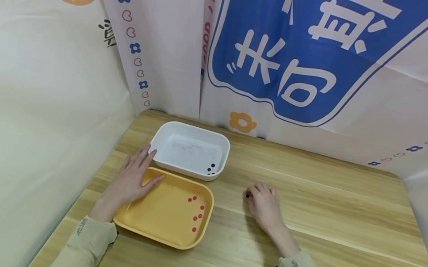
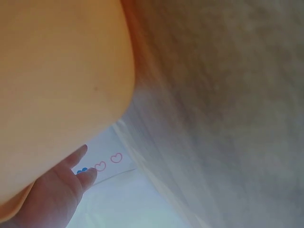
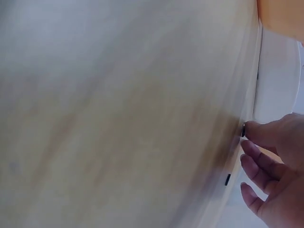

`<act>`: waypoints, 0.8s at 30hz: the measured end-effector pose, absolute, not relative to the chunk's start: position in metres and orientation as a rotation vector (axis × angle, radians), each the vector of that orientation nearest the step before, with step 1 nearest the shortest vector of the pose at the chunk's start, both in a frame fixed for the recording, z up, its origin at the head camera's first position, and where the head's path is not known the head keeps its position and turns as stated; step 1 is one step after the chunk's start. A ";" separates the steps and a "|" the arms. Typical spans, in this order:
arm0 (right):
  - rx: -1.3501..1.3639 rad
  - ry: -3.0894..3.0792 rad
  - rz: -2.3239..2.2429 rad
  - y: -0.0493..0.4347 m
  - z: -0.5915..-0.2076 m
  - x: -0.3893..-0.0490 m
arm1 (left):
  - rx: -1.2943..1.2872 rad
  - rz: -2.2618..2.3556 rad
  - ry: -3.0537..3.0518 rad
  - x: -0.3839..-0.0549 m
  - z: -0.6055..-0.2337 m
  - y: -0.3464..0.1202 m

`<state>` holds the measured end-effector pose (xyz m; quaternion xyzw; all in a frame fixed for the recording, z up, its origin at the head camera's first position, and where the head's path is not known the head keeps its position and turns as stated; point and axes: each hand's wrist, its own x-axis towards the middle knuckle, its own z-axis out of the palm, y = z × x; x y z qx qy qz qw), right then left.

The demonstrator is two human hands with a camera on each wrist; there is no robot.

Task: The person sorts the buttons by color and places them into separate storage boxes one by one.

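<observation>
My left hand [image 1: 130,181] spreads its fingers over the left edges of the yellow tray [image 1: 153,236] and the white tray [image 1: 183,169], with the thumb over the yellow one. It holds nothing. My right hand [image 1: 264,206] is low over the table, to the right of both trays. Between its thumb and fingertip it pinches a small black disc [image 3: 243,129]. A second black disc [image 3: 227,179] lies on the table by the curled fingers in the right wrist view. Several pink discs [image 1: 194,229] lie along the right side inside the yellow tray.
Several black discs [image 1: 212,165] sit in the near right corner of the white tray. The wooden table [image 1: 330,201] extends to the right. A printed curtain [image 1: 218,98] hangs behind the table, and a pale cloth [image 1: 38,129] stands at the left.
</observation>
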<state>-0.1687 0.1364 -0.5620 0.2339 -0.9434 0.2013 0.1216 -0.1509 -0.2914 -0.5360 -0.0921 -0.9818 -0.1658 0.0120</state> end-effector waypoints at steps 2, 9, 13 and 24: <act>0.659 -2.775 0.655 0.137 -0.563 -0.170 | -0.288 -0.521 -3.061 -0.151 -0.536 -0.291; 0.552 -2.837 0.914 0.138 -0.566 -0.175 | -0.285 -0.520 -3.057 -0.150 -0.536 -0.290; 0.539 -2.853 0.956 0.140 -0.569 -0.177 | -0.283 -0.517 -3.068 -0.151 -0.535 -0.291; 0.459 -2.812 1.343 0.140 -0.566 -0.179 | -0.288 -0.527 -3.055 -0.151 -0.536 -0.291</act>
